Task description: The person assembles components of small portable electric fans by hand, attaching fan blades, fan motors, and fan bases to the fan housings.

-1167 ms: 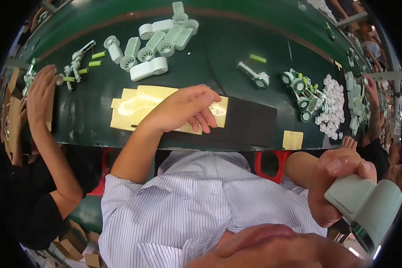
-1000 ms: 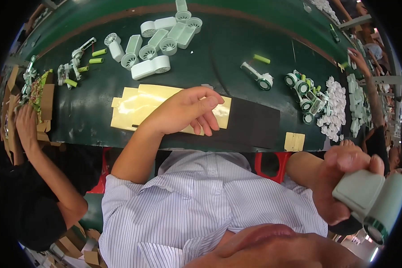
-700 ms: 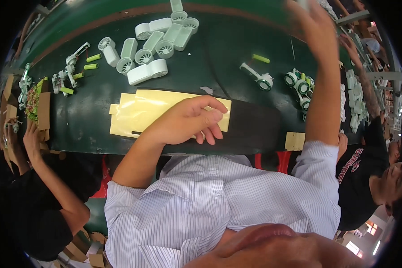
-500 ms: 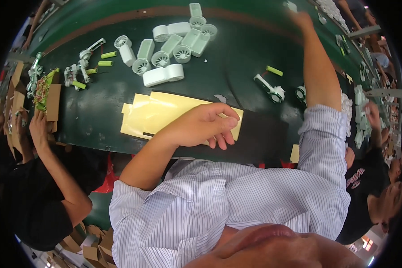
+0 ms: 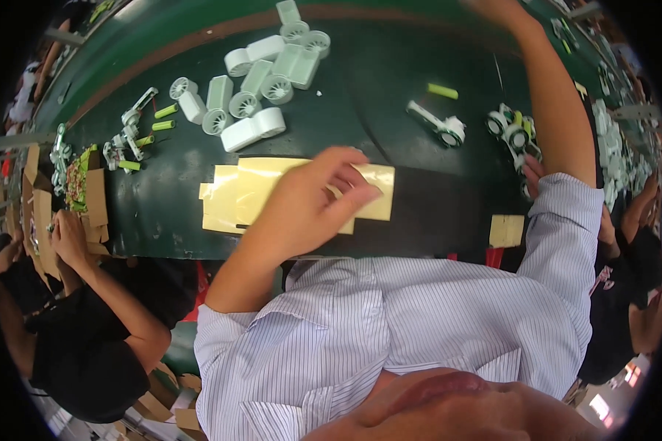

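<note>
Housings (image 5: 257, 78) beyond empty left hand (image 5: 310, 202) over yellow sheeting (image 5: 260, 182), grip unclear in right hand (image 5: 502, 9)

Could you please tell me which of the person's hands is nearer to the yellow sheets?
Left. The left hand is over the yellow sheets, though contact is unclear; the right hand is well beyond them, to the right, at the picture's top edge.

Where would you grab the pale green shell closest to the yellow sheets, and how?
I'd probably pinch the boxy half of that pale green shell, coming down from above and slightly from the near side. That half has straight sides for thumb and fingers; the other end is rounded. It lies smooth side up. Its near side faces the yellow sheets, while other shells crowd the far side.
</note>
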Demonstrator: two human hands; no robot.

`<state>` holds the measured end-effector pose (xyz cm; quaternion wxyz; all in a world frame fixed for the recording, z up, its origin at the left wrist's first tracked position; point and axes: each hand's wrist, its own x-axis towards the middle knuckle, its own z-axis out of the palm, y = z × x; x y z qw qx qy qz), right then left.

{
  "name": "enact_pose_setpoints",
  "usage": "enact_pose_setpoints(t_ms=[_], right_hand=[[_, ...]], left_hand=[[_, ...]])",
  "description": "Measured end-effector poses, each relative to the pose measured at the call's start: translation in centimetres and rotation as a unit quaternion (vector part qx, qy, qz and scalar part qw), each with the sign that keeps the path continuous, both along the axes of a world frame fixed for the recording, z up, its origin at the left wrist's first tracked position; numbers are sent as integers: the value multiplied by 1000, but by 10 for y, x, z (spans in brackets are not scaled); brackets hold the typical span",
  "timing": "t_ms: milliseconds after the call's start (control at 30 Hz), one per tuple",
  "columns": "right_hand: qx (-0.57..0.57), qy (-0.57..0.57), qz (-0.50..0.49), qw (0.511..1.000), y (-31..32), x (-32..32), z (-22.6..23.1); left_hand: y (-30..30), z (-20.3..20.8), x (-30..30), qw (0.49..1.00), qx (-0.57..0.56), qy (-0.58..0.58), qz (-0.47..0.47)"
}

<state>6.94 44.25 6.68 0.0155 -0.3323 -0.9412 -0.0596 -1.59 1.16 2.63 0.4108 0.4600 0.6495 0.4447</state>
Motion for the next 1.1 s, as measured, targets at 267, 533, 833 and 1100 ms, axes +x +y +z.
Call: enact_pose_setpoints(t_ms=[267, 533, 833, 1100], right_hand=[[-195, 48, 178, 963, -106, 45, 42], [-163, 16, -74, 984, -203, 79, -33], [-113, 136, 74, 981, -212, 69, -91], [-345, 266, 147, 888, -202, 101, -65]], left_hand=[[109, 2, -66, 787, -39, 604, 121], [121, -21, -73, 759, -132, 633, 72], [97, -4, -70, 792, -97, 587, 133], [59, -6, -25, 968, 42, -184, 165]])
